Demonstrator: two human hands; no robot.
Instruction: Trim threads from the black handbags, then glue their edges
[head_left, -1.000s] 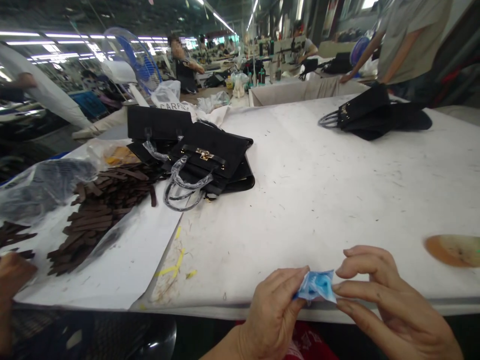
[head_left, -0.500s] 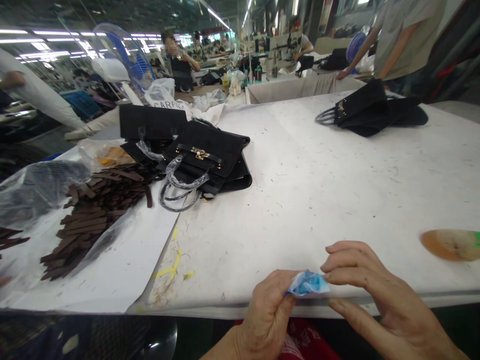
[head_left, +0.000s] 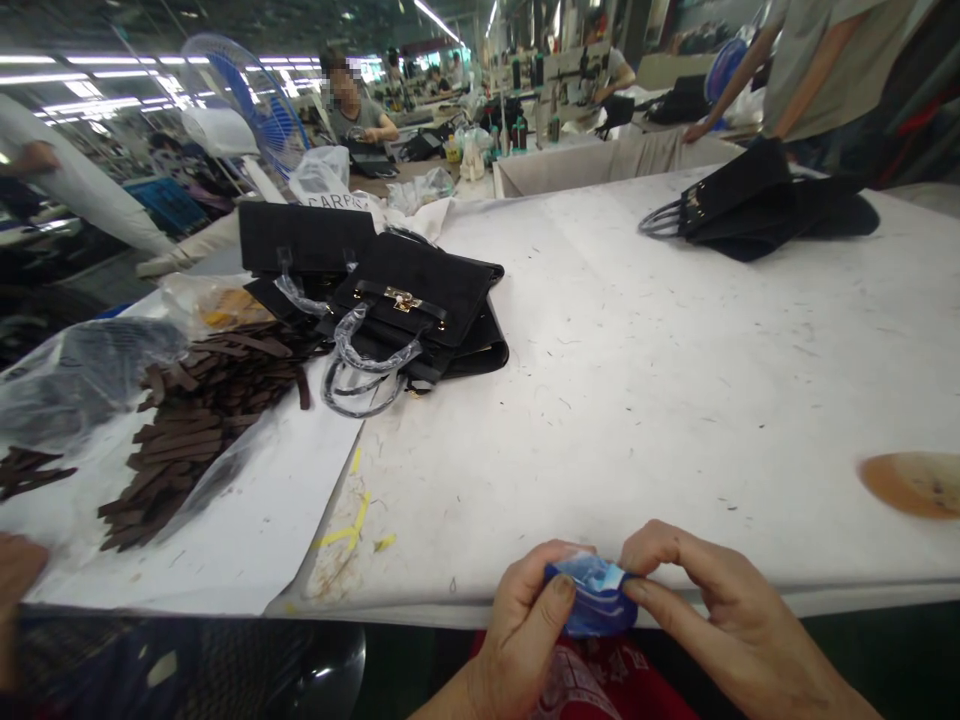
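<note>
A small blue and white plastic packet (head_left: 596, 598) is held between my two hands, low over the table's front edge. My left hand (head_left: 529, 610) grips its left side, the thumb pressed on the front. My right hand (head_left: 709, 600) pinches its upper right corner between thumb and fingertips. The packet's top looks crinkled; its contents cannot be made out. Beyond my hands lies the white table (head_left: 637, 400), strewn with short dark thread bits.
Black handbags (head_left: 420, 300) with wrapped handles lie left of centre. Dark brown strips (head_left: 195, 430) are heaped at left on plastic. Another black bag (head_left: 750, 205) lies far right, near a standing person. A brown oval object (head_left: 911, 485) sits at right. Another person's hand (head_left: 19, 570) shows at left.
My right hand has closed from spread fingers to a pinch on the packet's corner. The packet has tilted, showing more of its blue front. Another person's hand has come further into view at left.
</note>
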